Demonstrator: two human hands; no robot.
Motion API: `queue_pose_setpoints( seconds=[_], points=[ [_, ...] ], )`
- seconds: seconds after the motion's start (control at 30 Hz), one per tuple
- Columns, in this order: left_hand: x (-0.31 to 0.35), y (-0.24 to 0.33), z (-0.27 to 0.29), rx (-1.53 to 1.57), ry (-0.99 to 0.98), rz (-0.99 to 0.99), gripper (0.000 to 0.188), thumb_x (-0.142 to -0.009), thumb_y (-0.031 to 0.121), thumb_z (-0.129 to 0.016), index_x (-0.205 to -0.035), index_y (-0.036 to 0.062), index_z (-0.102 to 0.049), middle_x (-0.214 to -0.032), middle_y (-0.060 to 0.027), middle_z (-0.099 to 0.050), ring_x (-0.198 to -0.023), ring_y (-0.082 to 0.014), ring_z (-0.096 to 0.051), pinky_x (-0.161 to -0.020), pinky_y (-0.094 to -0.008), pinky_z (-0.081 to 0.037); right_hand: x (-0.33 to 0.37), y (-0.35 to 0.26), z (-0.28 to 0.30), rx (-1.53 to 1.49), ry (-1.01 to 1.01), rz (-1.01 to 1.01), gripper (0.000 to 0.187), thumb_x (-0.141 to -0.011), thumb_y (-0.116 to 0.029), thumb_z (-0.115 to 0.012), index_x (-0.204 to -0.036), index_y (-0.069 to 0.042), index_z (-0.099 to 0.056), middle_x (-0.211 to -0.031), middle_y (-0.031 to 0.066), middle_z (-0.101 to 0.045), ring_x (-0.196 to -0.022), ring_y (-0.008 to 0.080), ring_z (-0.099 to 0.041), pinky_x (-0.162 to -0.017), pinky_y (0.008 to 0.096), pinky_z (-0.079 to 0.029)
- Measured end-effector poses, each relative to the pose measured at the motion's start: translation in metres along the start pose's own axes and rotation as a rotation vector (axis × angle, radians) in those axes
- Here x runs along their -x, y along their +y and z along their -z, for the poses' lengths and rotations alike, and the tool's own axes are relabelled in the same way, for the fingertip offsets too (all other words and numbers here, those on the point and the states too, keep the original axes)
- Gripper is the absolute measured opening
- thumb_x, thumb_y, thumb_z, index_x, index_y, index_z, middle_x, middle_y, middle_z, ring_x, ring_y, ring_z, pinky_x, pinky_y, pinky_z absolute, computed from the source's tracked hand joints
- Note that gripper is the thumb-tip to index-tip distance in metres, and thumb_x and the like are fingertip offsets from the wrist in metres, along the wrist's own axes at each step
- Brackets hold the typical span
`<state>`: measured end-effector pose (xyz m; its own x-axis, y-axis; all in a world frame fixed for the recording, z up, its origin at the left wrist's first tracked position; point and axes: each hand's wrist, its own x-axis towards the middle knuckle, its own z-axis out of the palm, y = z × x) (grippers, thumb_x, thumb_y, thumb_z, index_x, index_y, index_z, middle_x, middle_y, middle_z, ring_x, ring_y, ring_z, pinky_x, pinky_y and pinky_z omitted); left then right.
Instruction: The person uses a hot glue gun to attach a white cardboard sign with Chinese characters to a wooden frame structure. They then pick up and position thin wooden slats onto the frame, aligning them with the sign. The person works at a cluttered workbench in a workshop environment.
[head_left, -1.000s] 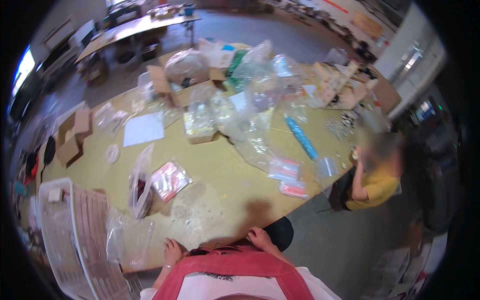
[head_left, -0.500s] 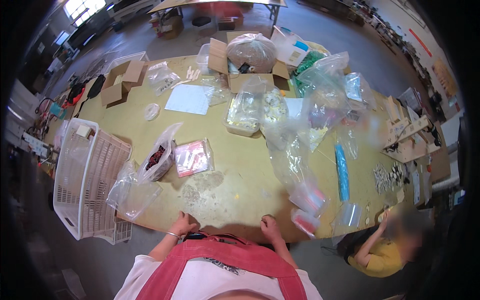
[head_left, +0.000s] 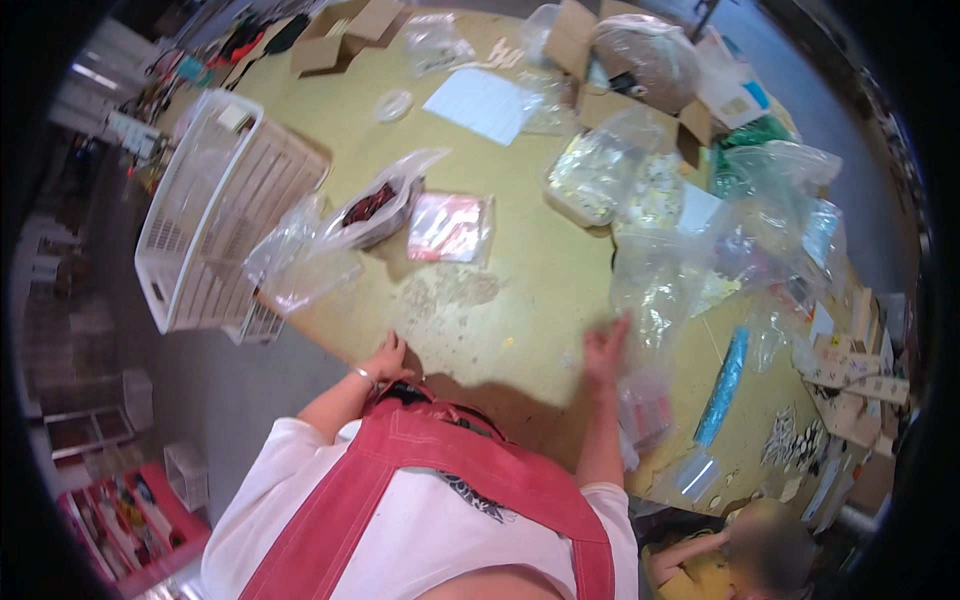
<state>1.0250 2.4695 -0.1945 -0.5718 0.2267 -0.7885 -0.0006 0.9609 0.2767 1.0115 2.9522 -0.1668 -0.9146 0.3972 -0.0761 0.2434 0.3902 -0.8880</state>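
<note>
My left hand (head_left: 388,358) rests at the table's near edge, fingers apart and holding nothing. Over the table to the right, my right hand (head_left: 604,350) is raised, slightly blurred, with its fingers loosely bent and apart and nothing visible in them. Beside it lie a clear plastic bag (head_left: 655,285) and a bag with pink-red contents (head_left: 646,408). Beyond my left hand are a stack of pink-and-clear small bags (head_left: 450,228) and an open plastic bag of dark red pieces (head_left: 372,208).
A white plastic basket (head_left: 205,215) stands at the left edge. Farther back are a tub of pale pieces (head_left: 588,180), a paper sheet (head_left: 480,105) and a cardboard box (head_left: 345,35). A blue roll (head_left: 722,388) lies to the right. A co-worker in yellow (head_left: 690,570) sits at the lower right.
My right hand has moved from the table's near edge forward and right, toward the plastic bags. My left hand stays at the edge. The whole view has turned and shifted.
</note>
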Motion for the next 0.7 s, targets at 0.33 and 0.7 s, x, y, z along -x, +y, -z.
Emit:
queue_pose_setpoints(
  seconds=[0.33, 0.7],
  points=[
    [0.008, 0.002, 0.016, 0.144, -0.095, -0.069, 0.113, -0.08, 0.046, -0.078, -0.154, -0.0085, -0.013, -0.157, -0.042, 0.006, -0.15, -0.0507, -0.009, -0.123, -0.0404, -0.018, -0.028, 0.067, 0.082, -0.338, 0.683, -0.427, 0.077, -0.095, -0.024, -0.065, -0.155, -0.004, -0.02, -0.155, 0.0182, -0.031, -0.125, 0.0315, -0.05, -0.086, 0.0389, -0.053],
    [-0.007, -0.024, 0.005, 0.087, -0.14, -0.088, 0.123, -0.078, 0.055, -0.078, -0.154, -0.0102, -0.008, -0.156, -0.0411, 0.017, -0.149, -0.0525, 0.001, -0.124, -0.044, -0.017, -0.127, -0.063, 0.053, 0.438, 0.405, 0.346, 0.073, -0.081, -0.015, -0.075, -0.145, -0.005, -0.042, -0.14, 0.02, -0.048, -0.123, 0.0358, -0.05, -0.098, 0.0434, -0.045]
  ],
)
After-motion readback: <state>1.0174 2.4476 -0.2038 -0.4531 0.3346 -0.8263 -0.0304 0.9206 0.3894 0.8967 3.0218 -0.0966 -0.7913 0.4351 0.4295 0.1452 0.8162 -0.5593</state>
